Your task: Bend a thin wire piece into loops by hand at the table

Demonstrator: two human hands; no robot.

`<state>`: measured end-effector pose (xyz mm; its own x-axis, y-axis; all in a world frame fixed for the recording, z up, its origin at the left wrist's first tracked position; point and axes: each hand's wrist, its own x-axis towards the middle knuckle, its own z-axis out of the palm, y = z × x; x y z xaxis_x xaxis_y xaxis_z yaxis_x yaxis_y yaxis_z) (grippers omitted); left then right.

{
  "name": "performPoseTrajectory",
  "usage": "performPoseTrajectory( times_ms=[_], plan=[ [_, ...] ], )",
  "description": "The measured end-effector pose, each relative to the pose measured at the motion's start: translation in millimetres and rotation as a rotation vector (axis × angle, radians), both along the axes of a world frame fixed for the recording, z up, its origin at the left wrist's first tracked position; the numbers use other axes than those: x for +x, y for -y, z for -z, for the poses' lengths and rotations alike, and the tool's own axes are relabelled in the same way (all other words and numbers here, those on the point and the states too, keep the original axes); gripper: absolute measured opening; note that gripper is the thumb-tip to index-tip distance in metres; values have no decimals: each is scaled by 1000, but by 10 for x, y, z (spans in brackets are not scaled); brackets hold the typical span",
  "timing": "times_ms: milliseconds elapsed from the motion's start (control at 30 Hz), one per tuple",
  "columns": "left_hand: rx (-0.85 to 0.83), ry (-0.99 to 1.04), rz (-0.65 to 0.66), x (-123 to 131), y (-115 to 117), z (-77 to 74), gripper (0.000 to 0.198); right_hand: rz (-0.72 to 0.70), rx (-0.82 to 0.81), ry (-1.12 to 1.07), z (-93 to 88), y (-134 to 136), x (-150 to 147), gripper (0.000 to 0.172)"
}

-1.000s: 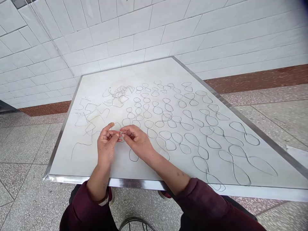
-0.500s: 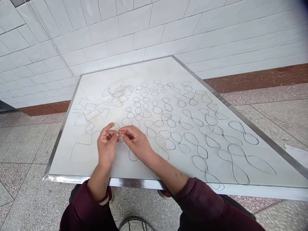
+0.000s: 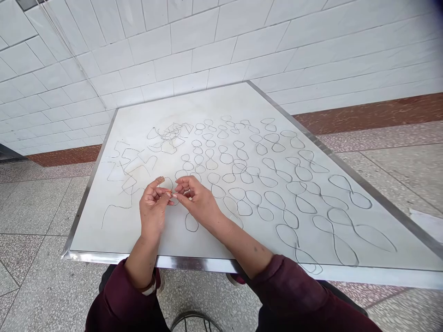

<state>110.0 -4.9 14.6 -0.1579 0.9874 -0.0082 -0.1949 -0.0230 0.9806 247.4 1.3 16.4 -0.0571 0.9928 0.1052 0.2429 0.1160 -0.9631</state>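
Note:
A thin wire, bent into a loop, is between my two hands over the near left of the table. My left hand pinches it with thumb and forefinger, and the forefinger has a tan wrap near its tip. My right hand meets the left at the same spot, its thumb against the short wire end and its forefinger raised and bent. The fingers partly hide the crossing of the wire. Right beside the right hand lies a figure-eight wire, partly covered by the hand.
Many figure-eight wires spread over the middle and right of the white table. Bent loose wires lie at the left, with a tangled wire pile behind. A metal edge rims the table; a stool shows below.
My right forefinger has lifted off the wire and the right hand has opened slightly. The left hand keeps its pinch in nearly the same place.

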Motion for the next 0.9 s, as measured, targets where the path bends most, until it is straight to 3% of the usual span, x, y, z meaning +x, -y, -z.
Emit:
performPoseTrajectory(
  times_ms=[267,433,633,900],
  plan=[
    [-4,-36,18,44,20,-35,35,-7,118,21,69,50,-84,29],
    [-8,-118,33,40,26,-53,36,-16,7,-50,40,44,-78,28],
    [25,-180,59,21,40,-69,37,-156,-213,-210,12,-61,74,22],
    [41,-212,162,-3,31,-85,38,-134,-252,-149,21,-83,152,18]
  ],
)
